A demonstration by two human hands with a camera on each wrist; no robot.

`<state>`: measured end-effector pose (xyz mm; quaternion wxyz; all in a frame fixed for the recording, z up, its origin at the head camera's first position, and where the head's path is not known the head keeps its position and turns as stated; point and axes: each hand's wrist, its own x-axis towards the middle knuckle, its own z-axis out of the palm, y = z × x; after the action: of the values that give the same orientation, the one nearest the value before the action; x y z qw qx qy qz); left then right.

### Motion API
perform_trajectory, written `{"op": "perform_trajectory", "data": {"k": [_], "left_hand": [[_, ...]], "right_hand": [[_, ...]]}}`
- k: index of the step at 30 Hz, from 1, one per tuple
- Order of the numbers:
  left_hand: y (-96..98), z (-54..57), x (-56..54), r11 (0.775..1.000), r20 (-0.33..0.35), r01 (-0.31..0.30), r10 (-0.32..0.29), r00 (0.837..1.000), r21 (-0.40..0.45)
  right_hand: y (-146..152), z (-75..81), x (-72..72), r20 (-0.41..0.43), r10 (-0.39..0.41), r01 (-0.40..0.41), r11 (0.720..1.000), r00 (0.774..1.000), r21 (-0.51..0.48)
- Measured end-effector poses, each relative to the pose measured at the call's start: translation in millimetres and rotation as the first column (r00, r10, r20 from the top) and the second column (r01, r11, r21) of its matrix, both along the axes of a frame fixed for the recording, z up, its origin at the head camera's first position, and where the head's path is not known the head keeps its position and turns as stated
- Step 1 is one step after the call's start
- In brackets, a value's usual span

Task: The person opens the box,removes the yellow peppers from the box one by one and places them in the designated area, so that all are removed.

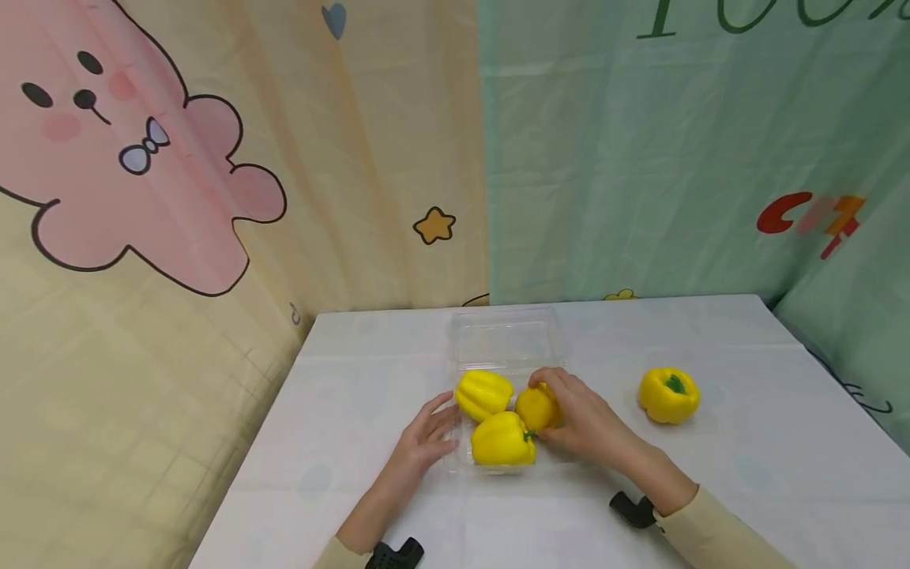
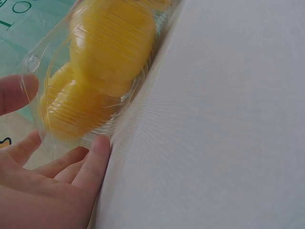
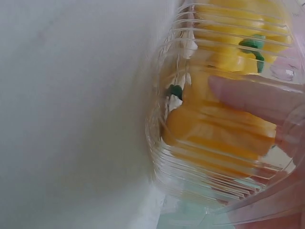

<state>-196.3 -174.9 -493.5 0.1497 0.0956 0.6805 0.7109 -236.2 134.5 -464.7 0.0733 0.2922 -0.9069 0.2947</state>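
Note:
A clear plastic clamshell box (image 1: 498,470) stands on the table with its lid (image 1: 506,338) folded back. Two yellow bell peppers lie in it, one at the back left (image 1: 483,394) and one at the front (image 1: 502,439). My right hand (image 1: 584,416) reaches into the box and grips a deeper yellow-orange bell pepper (image 1: 536,407) at its right side; the right wrist view shows the thumb (image 3: 248,98) against this pepper through the ribbed wall. On the box's left side rests my left hand (image 1: 429,438), its fingers spread and touching the plastic near a corner.
Another yellow bell pepper (image 1: 669,395) with a green stem sits on the table to the right of the box. White cloth covers the table (image 1: 341,379). Patterned curtains (image 1: 384,158) hang behind and beside it.

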Motion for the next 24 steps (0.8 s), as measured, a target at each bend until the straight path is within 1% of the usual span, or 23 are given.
{"op": "perform_trajectory", "data": {"k": [7, 18, 21, 24], "left_hand": [[-0.2, -0.6, 0.2, 1.000, 0.001, -0.003, 0.003, 1.000, -0.007], [1.9, 1.4, 0.4, 1.000, 0.017, -0.017, 0.017, 1.000, 0.002], [1.7, 1.0, 1.0, 1.000, 0.017, -0.018, 0.018, 1.000, 0.004], [1.6, 0.9, 1.3, 1.000, 0.015, -0.020, 0.020, 1.000, 0.005]], "right_hand": [[-0.3, 0.1, -0.7, -0.015, -0.010, 0.010, 1.000, 1.000, 0.004], [0.9, -0.3, -1.4, -0.007, -0.028, 0.028, 1.000, 1.000, 0.012], [1.1, -1.1, -1.8, -0.006, -0.026, 0.026, 0.999, 1.000, 0.034], [1.3, -1.4, -2.2, -0.023, -0.019, 0.020, 0.998, 1.000, 0.060]]}}
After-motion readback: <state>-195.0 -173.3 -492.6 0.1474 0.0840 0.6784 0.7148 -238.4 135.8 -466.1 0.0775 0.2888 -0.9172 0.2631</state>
